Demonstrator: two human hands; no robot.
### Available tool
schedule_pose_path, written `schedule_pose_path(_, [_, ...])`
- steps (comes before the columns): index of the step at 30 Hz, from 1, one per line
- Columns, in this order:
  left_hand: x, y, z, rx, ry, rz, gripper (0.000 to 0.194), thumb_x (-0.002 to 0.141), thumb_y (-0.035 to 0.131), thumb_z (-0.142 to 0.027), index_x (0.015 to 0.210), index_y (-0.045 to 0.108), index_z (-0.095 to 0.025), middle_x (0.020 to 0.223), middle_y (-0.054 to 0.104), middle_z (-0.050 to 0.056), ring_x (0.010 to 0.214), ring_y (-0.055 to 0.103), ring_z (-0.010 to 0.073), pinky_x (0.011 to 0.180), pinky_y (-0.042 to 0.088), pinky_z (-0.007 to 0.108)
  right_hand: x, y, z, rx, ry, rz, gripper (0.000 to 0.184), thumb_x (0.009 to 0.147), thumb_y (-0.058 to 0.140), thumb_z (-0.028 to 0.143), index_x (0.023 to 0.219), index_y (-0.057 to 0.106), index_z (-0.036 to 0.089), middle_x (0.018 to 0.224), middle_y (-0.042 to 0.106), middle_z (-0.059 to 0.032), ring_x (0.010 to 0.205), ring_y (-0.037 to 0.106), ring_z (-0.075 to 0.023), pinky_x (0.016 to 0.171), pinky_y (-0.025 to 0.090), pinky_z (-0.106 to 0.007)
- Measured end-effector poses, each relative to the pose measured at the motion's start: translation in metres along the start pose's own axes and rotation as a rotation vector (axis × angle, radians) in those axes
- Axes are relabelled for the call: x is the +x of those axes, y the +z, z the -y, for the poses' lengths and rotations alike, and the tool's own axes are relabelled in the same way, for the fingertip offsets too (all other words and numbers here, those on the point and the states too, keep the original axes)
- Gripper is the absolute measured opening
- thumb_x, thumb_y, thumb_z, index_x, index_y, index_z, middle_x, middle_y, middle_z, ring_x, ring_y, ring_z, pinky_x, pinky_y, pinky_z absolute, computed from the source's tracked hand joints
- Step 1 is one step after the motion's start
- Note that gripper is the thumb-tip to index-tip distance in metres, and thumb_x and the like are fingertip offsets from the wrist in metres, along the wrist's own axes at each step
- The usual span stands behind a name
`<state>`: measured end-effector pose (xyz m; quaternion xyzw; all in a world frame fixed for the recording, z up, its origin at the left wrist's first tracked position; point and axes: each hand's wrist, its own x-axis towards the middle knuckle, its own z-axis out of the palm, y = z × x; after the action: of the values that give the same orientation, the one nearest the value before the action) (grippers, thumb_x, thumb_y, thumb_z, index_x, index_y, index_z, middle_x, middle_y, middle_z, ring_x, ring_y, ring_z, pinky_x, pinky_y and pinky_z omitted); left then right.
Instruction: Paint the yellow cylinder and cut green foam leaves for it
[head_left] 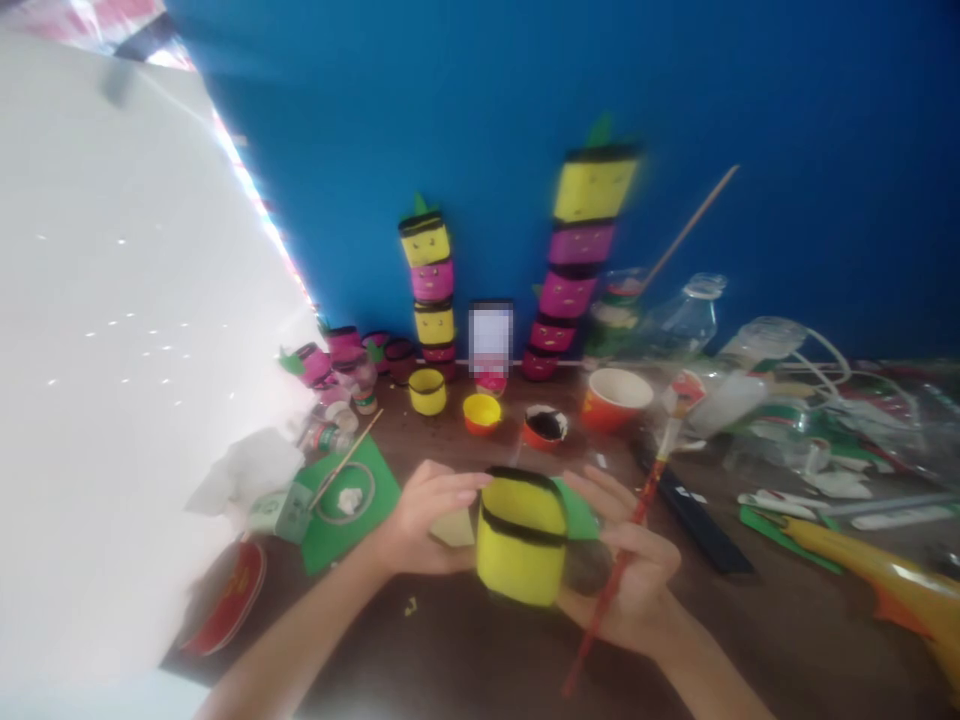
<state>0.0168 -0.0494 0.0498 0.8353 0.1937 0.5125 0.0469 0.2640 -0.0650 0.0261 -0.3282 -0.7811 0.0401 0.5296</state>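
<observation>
Between my hands is a yellow cup (521, 570) with a black-painted rim, its open top tilted toward me. My left hand (439, 510) grips the cup from the left, fingertips at the rim. A paintbrush (616, 570) with a red handle slants through the fingers of my right hand (637, 560), its head pointing up. The right thumb reaches toward the cup's lower side; blur hides whether it touches. Beyond the cup stand a small cup of black paint (545, 427), a small cup of yellow paint (481, 412) and another yellow cup with a black rim (427, 392).
Two stacks of painted cups with faces, one shorter (433, 285) and one taller (574, 270), rise by the blue wall. A white-and-red paper cup (616, 398), plastic bottles and a yellow glue gun (847, 555) lie rightward. Green paper (382, 485) lies left.
</observation>
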Motion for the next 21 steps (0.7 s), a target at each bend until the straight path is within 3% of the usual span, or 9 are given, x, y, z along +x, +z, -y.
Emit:
schedule_pose_path(13, [0.000,0.000,0.001,-0.018,-0.031,0.015,0.086,0.066,0.075,-0.029,0.137,0.029,-0.025,0.119,0.062,0.012,0.105,0.061,0.0205,0.079,0.042,0.032,0.011,-0.002,0.007,0.155,-0.069,0.032,0.065,0.059,0.074,0.014,0.107,0.033,0.026,0.116,0.061,-0.0121,0.119,0.048,-0.0333,0.092,0.041,-0.056])
schedule_pose_path(21, [-0.009,0.006,0.008,-0.112,-0.150,0.077,0.099,0.065,0.076,-0.027,0.143,0.015,-0.030,0.142,0.039,0.015,0.118,0.049,0.0267,0.090,0.042,0.042,0.016,-0.001,0.008,0.114,-0.052,0.061,0.067,0.057,0.075,0.008,0.106,0.033,0.027,0.119,0.060,-0.0117,0.118,0.048,-0.0332,0.092,0.041,-0.057])
